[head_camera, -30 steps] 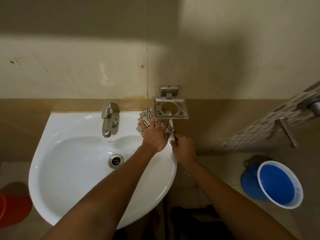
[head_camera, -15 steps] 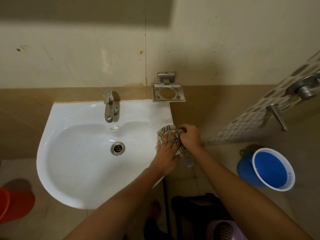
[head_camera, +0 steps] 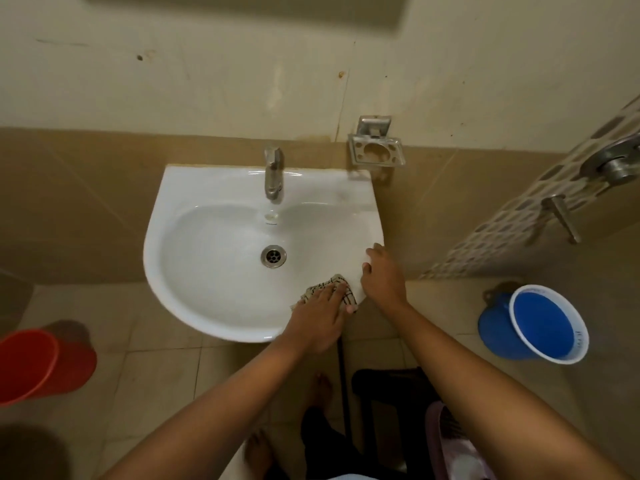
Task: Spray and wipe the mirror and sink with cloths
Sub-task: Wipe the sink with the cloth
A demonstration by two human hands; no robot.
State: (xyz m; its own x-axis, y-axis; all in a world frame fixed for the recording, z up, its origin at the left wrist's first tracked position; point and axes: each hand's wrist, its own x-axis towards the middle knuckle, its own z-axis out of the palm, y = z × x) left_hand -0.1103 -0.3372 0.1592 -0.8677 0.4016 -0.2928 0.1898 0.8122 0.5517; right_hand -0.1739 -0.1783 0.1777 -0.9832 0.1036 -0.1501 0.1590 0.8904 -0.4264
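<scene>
A white wall-hung sink (head_camera: 194, 289) with a steel tap (head_camera: 272, 173) and a round drain (head_camera: 273, 256) fills the middle of the view. My left hand (head_camera: 320, 315) presses flat on a cream cloth with dark check lines (head_camera: 330, 284) at the sink's front right rim. My right hand (head_camera: 382, 275) rests on the right edge of the rim, just beside the cloth, fingers spread. A dark strip along the top edge, over the wall, may be the mirror's lower edge.
A steel holder (head_camera: 376, 152) hangs on the wall right of the tap. A blue bucket (head_camera: 540, 327) stands on the floor at right, a red bucket (head_camera: 41, 365) at left. A patterned door with a steel handle (head_camera: 620, 164) is at far right. My bare feet show below the sink.
My left hand slid the cloth from the back right corner near the holder down along the right rim to the front right. My right hand followed along the rim edge.
</scene>
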